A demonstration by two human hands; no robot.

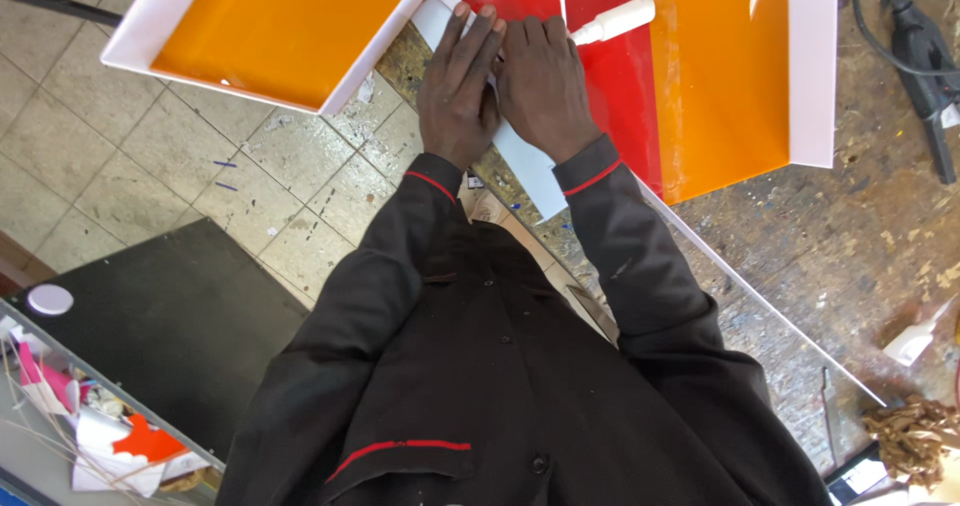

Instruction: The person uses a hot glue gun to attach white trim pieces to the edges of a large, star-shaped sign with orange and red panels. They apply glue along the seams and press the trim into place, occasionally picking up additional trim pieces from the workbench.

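White strip (528, 166) flat under both hands' fingers (470, 41), red sheet (610, 76) beside

Both hands lie flat, side by side, on a white strip (528, 166) running from twelve o'clock toward the body: left hand (458, 86) beside right hand (545, 88). The strip meets the corner of an orange tray (290, 26) at eleven o'clock. A red sheet (620, 96) lies under the right hand, a white tube (612, 20) just beyond its fingers.
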